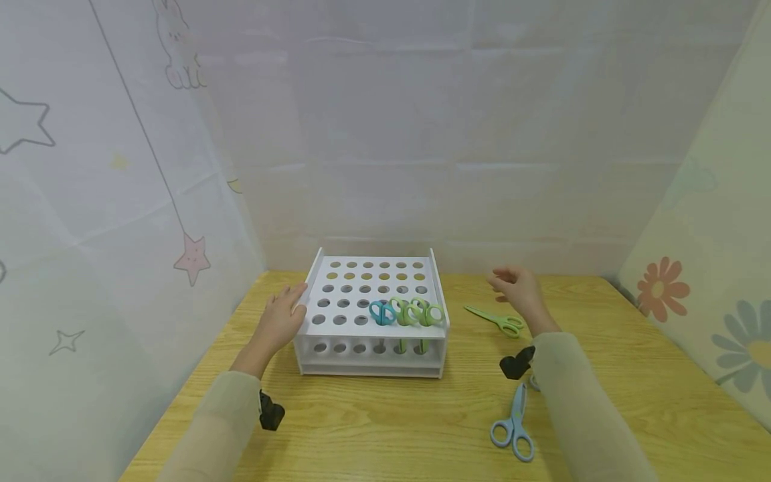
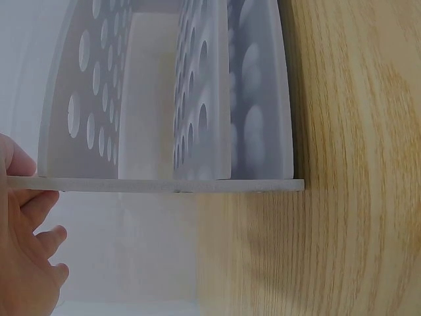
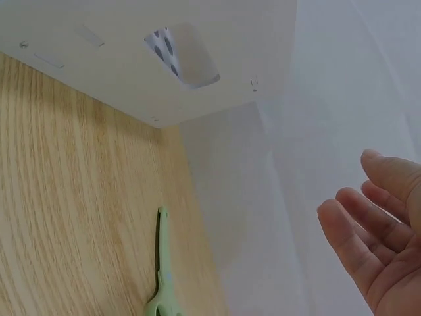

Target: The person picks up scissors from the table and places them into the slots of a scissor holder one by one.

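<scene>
My left hand (image 1: 280, 320) grips the left side wall of a white rack (image 1: 337, 331) with rows of round holes. The left wrist view has the thumb on one face of that wall and the fingers on the other. Teal-handled scissors (image 1: 383, 316) and two green pairs, one green pair (image 1: 406, 320) beside another (image 1: 425, 320), stand handles up in the rack's front row at right. To the rack's right, my right hand (image 1: 519, 291) hovers empty with relaxed fingers. Green scissors (image 1: 502, 323) lie on the table just below it, tips toward the rack.
Grey-blue scissors (image 1: 517, 422) lie near the front right of the wooden table (image 1: 373, 428), handles toward me. Another handle (image 1: 534, 383) peeks out from under my right sleeve (image 1: 578, 395). Patterned sheets hang behind the table and along both sides.
</scene>
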